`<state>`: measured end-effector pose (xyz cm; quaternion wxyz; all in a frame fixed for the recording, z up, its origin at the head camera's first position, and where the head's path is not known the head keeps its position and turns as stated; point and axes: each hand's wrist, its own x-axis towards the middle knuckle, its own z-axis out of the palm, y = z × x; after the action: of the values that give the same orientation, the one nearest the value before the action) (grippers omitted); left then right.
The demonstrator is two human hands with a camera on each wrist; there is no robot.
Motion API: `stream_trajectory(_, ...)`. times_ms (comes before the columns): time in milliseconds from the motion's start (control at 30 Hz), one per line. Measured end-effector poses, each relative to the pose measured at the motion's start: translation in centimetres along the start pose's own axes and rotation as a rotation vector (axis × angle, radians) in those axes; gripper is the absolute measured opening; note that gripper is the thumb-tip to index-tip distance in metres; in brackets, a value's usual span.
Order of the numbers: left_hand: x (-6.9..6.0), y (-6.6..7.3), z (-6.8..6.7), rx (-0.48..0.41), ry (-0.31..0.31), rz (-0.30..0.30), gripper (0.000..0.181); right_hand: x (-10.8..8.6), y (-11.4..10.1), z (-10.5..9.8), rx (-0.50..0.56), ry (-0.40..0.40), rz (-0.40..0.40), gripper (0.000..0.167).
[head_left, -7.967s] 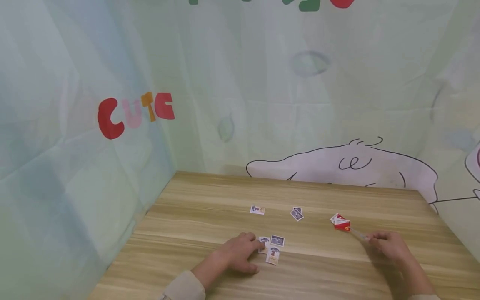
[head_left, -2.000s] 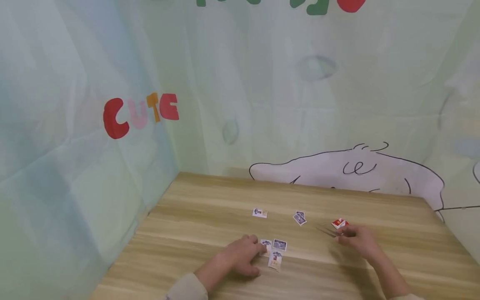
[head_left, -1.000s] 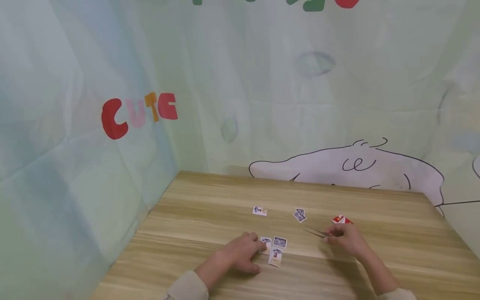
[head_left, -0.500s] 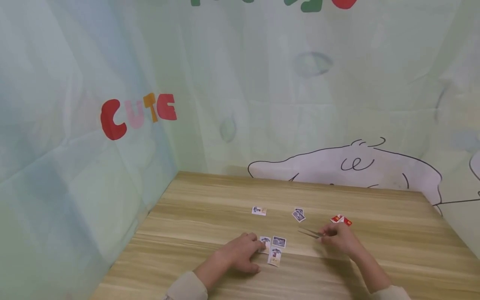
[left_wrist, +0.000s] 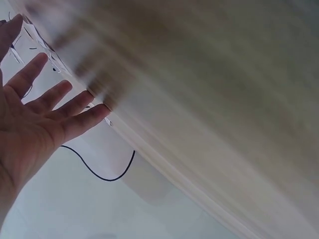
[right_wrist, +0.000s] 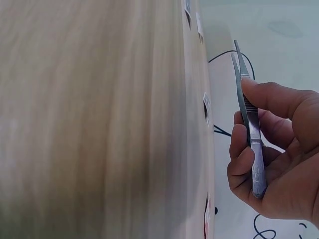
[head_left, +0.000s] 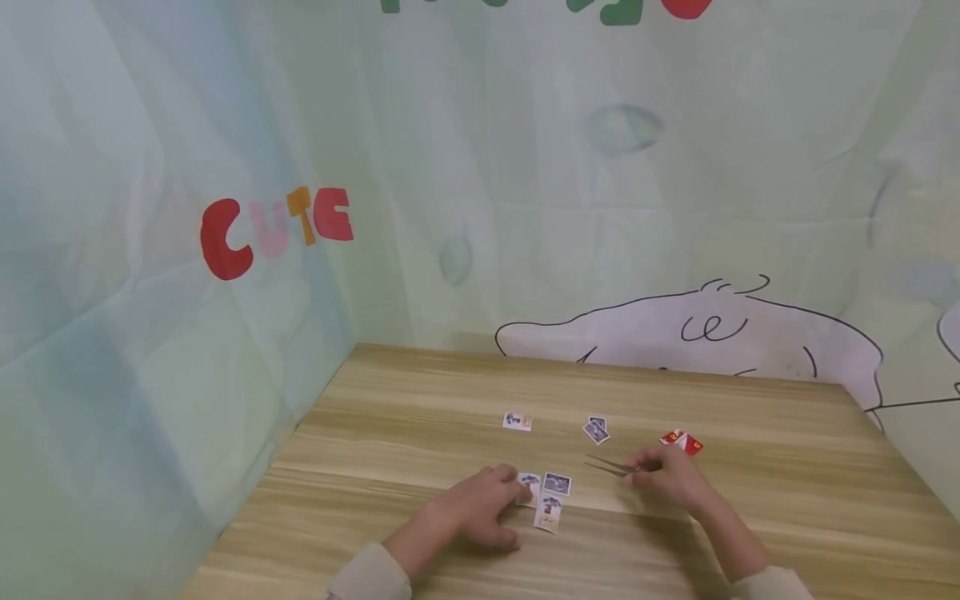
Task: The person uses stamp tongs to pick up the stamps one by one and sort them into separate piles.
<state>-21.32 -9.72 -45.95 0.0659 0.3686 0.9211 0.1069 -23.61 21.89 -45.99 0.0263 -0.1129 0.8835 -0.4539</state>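
Observation:
In the head view my left hand [head_left: 480, 507] rests on the table with a fingertip on a small picture stamp [head_left: 529, 488]. Beside that one lie a purple-grey stamp [head_left: 557, 483] and another tree-picture stamp [head_left: 548, 513]. In the left wrist view the left hand's fingers are spread and straight. My right hand [head_left: 666, 477] pinches metal tweezers [right_wrist: 254, 134]; their tips stand apart with nothing between them. The tips are above the table, right of the purple-grey stamp. Behind the right hand lie red-and-white stamps [head_left: 682, 442], overlapping.
Farther back on the wooden table [head_left: 420, 392] are a picture stamp [head_left: 517, 422] and two overlapping purple-grey stamps [head_left: 597, 430]. A pale printed cloth [head_left: 480, 167] hangs along the table's back and left edges.
Over the last seconds the tweezers have left the red-and-white stamps, which lie differently now. My right hand has moved left toward the near stamps. My left hand has stayed in place.

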Motion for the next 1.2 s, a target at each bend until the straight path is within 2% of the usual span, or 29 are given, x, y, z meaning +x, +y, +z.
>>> stream_trajectory(233, -0.3, 0.3, 0.0, -0.003, -0.027, -0.006, 0.061, 0.5, -0.2, 0.6, 0.001, -0.022, -0.021, 0.014)
stream_trajectory(500, -0.3, 0.5, 0.0, 0.008, -0.037, 0.021, 0.062, 1.0, -0.1, 1.4, -0.002, -0.057, -0.062, 0.018)
stream_trajectory(800, -0.6, 0.3, 0.0, -0.016, -0.027, 0.027, 0.06, 1.5, -0.3, 2.5, 0.017, -0.114, -0.087, 0.019)
stream_trajectory(1000, -0.8, 0.3, 0.0, -0.028, -0.018, 0.033, 0.058, 1.9, -0.5, 3.2, 0.054, -0.167, -0.138, 0.019)
stream_trajectory(1200, -0.7, 0.1, 0.0, -0.026, -0.005, 0.047, 0.058, 2.3, -0.7, 3.8, 0.063, -0.19, -0.142, 0.019)
